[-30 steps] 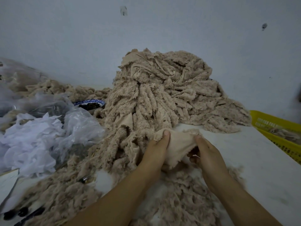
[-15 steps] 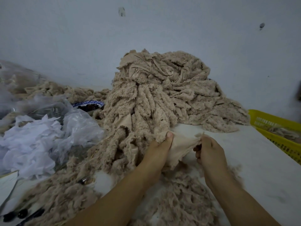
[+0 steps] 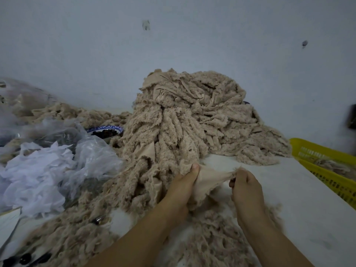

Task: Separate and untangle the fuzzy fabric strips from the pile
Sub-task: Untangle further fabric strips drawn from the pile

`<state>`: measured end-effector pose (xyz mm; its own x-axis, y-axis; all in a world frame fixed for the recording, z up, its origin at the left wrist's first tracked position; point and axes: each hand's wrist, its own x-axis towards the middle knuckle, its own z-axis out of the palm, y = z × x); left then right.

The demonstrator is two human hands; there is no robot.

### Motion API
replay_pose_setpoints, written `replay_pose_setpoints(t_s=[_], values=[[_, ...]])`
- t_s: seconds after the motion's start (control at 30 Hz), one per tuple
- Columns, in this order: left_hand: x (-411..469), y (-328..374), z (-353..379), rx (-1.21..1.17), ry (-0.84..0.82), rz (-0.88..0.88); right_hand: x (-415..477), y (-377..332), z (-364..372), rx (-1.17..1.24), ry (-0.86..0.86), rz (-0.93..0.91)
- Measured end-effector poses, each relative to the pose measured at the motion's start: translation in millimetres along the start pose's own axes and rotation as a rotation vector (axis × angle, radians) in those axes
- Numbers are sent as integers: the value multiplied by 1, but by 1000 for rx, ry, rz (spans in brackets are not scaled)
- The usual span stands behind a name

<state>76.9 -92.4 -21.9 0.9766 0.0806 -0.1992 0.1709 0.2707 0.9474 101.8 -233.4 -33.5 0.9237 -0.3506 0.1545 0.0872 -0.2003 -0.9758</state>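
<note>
Beige fuzzy strip [image 3: 210,175] stretched between left hand [image 3: 185,182] and right hand [image 3: 243,185], both pinching it.

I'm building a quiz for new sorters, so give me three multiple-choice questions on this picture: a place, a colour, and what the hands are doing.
1. Where is the blue-rimmed bowl? A) left of the pile B) on top of it C) on the floor
2. What colour is the basket at the right? A) red B) yellow C) green
3. How is the fabric strip between left hand and right hand? A) lying loose B) rolled up C) pulled taut

1 A: it sits by the pile's left flank. 2 B: its lattice is yellow. 3 C: both hands grip opposite ends.
</note>
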Motion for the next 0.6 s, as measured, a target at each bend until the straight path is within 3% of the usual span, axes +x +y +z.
replay_pose_setpoints(t_s=[0.13,0.2,0.27,0.43,0.53,0.6], values=[[2,3,-8,-77,5,52,6,6,0,22,55,29],[4,13,-26,-296,-7,89,17,6,-16,113,162,102],[9,20,-41,-471,31,100,24,5,-26,129,158,116],[7,12,-26,-555,-71,-28,3,11,-5,-364,-244,-170],[8,17,-28,-701,-131,-110,1,14,-10,-618,-240,-295],[4,23,-28,-739,-201,-164,-3,13,-8,-593,-245,-435]])
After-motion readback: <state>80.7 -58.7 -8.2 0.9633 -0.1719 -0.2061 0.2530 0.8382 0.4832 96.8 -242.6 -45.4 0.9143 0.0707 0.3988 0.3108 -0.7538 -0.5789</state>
